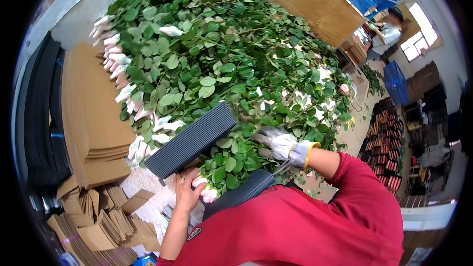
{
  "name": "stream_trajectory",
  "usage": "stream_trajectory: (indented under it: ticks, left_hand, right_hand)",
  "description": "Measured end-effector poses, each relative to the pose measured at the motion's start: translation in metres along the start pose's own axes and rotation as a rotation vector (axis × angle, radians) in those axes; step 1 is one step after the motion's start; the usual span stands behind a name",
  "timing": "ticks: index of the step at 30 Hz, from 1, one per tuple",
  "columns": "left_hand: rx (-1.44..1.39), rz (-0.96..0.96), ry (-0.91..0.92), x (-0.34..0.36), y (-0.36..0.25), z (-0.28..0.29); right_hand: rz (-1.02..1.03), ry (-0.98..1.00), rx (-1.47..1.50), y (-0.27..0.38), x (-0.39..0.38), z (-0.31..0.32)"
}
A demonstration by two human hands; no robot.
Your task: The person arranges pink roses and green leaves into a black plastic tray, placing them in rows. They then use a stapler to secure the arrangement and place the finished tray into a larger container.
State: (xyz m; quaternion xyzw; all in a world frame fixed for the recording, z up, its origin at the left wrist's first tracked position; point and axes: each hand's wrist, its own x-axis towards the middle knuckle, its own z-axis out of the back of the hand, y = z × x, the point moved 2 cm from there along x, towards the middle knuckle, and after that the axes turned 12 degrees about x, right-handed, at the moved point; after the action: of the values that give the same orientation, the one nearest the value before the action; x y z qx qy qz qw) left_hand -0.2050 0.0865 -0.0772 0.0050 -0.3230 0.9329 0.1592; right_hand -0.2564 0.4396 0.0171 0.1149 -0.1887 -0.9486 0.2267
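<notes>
My bare left hand point(187, 192), ringed on one finger, curls at the pink rose heads point(209, 194) at the lower end of a leafy bunch point(231, 162). A dark ribbed bar point(189, 140) slants just above that hand, and a dark padded block point(246, 192) lies along the bunch's near side. My right hand point(276, 145), in a grey-white glove with yellow cuff, has its fingers bent into the foliage at the bunch's right end; what they hold is hidden. Beyond both hands rises a large heap of leafy roses point(207, 49), many buds sleeved in pale netting along its left.
Flat cardboard sheets point(91, 108) and folded cardboard pieces point(98, 221) are stacked left. A tall cardboard wall point(305, 5) backs the heap. At right are a blue crate point(396, 81) and rows of packed pink bundles point(384, 143). Another person point(384, 34) stands at back right.
</notes>
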Motion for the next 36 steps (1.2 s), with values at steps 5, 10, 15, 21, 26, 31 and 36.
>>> stream_trajectory:
  ticks: [5, 10, 15, 21, 26, 31, 36]
  left_hand:
    - [0.055, 0.059, 0.102, -0.003, 0.005, 0.003]
    - [0.017, -0.039, -0.005, 0.002, 0.006, 0.0]
    - [0.06, -0.005, -0.005, 0.001, 0.001, 0.004]
    - [0.012, 0.026, 0.058, 0.005, -0.003, 0.001]
    - [0.081, -0.019, -0.056, -0.001, 0.0, 0.001]
    - [0.0, 0.048, 0.005, -0.008, 0.014, -0.011]
    - [-0.013, 0.013, 0.064, -0.001, -0.003, 0.005]
  right_hand:
    - [-0.32, 0.125, -0.142, 0.001, 0.055, 0.056]
    - [0.01, -0.761, 0.073, 0.0, 0.194, 0.124]
    - [-0.149, -0.467, 0.248, -0.025, 0.296, 0.094]
    - [-0.219, -0.98, -0.061, -0.04, 0.217, 0.217]
    - [0.398, -0.816, -0.033, 0.039, 0.086, 0.268]
    - [0.48, 0.224, 0.11, 0.083, 0.058, 0.124]
    - [0.351, 0.227, 0.058, 0.039, 0.065, -0.032]
